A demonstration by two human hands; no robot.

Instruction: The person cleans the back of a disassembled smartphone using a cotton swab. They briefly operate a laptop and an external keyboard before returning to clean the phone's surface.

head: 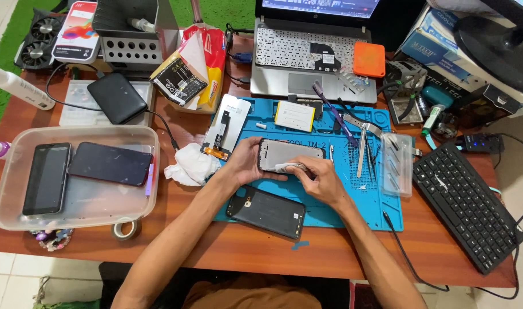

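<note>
Head view: left hand point(245, 163) grips the thin, fragile-looking phone frame point(289, 153) by its edge, right hand point(321, 178) pinching a soft wipe point(289, 167) on it.

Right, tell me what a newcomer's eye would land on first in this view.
First, the two hands at centre: the left hand grips an opened phone frame while the right hand presses a white wipe onto it, over a bright blue work mat. A dark phone back cover lies just below on the mat. At far left, a clear plastic tub holds two dark phones.
</note>
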